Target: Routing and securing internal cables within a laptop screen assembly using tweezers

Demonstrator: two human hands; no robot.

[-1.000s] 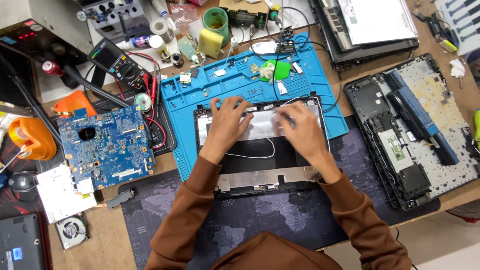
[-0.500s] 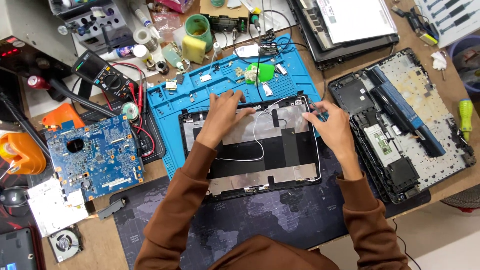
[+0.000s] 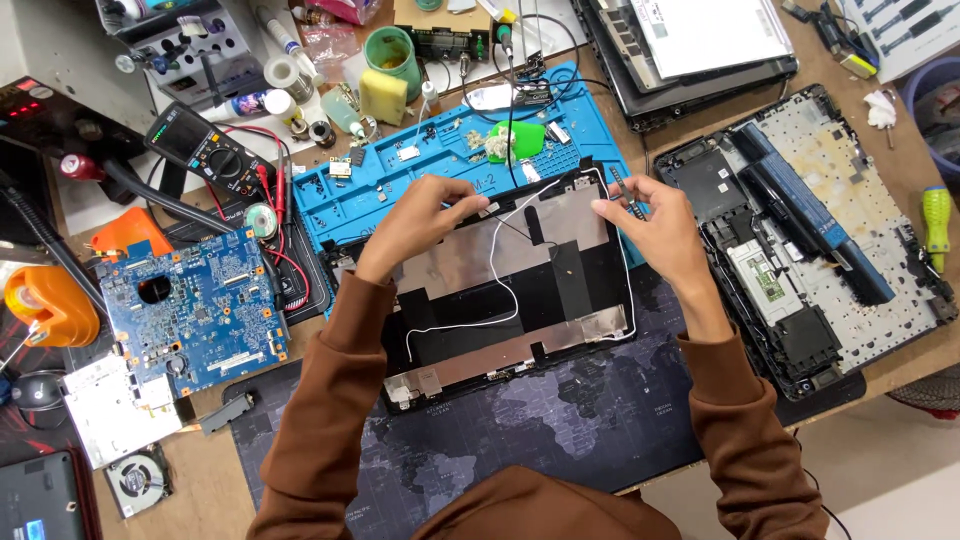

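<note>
A black laptop lid shell (image 3: pixel 520 300), lined with silver foil and crossed by a white cable (image 3: pixel 495 270), lies on a dark map-printed mat (image 3: pixel 540 430). My left hand (image 3: pixel 415 222) rests its fingertips on the shell's far left edge. My right hand (image 3: pixel 655 228) pinches a thin metal hinge bracket (image 3: pixel 622 190) at the shell's far right corner. Both sleeves are brown.
A blue repair mat (image 3: pixel 420 165) with small parts lies behind the shell. Left are a blue motherboard (image 3: pixel 190 305), multimeter (image 3: pixel 205 150) and fan (image 3: pixel 135 482). Right lies an open laptop base (image 3: pixel 810 240); another laptop (image 3: pixel 690 45) sits behind it. A green screwdriver (image 3: pixel 935 215) lies far right.
The shell's far edge has tilted and shifted right. My right hand moved from the middle of the shell to its far right corner and took hold of the hinge bracket.
</note>
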